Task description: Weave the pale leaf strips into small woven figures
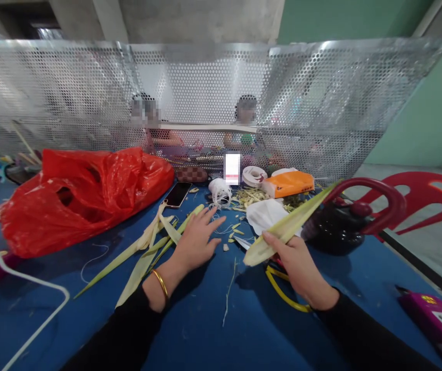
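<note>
Okay, your right hand (301, 265) pinches the long leaf (294, 222), which crosses the teapot (334, 229); left hand (196, 241) lies flat, fingers spread, by loose leaves (143, 255); bare blue table (221, 330) nearest you.

My left hand (195, 242) lay palm down, fingers spread and stretched forward, the wrist nearly straight. My right hand (300, 263) was lifted a little, its back toward me, fingers curled closed in a pinch. My left forearm (128, 330) and right forearm (360, 335) reached forward, angled inward, hands apart
</note>
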The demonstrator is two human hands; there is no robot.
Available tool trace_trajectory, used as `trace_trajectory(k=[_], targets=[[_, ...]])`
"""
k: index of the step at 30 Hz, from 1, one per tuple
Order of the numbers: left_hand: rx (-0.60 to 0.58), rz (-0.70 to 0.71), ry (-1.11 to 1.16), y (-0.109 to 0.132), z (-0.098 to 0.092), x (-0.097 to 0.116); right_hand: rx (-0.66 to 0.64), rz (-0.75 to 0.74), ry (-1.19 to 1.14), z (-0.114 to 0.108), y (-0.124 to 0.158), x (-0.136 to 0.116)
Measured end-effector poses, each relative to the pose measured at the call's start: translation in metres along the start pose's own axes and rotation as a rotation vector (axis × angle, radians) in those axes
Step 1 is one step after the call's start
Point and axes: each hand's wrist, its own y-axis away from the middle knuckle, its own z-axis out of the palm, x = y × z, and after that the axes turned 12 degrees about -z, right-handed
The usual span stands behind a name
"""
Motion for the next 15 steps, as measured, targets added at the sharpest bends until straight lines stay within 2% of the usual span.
trace_trajectory(k=[2,6,7,8,11,15], targets=[[0.055,0.035,-0.122,0.002,-0.002,-0.001,-0.055,0.031,0.027,0.001,0.003,-0.001],[0.361,0.150,-0.122,0.008,-0.011,0.011,-0.117,0.052,0.044,0.003,0.006,-0.005],[0.395,0.203,-0.116,0.010,-0.013,0.015,-0.129,0.052,0.038,0.003,0.007,-0.006],[0.386,0.279,-0.117,0.012,-0.013,0.020,-0.141,0.052,0.028,0.003,0.007,-0.007],[0.234,0.521,-0.115,0.020,-0.010,0.033,-0.181,0.063,-0.011,0.003,0.009,-0.008],[0.092,0.668,-0.054,0.032,-0.005,0.045,-0.330,0.104,-0.158,0.005,0.014,-0.009]])
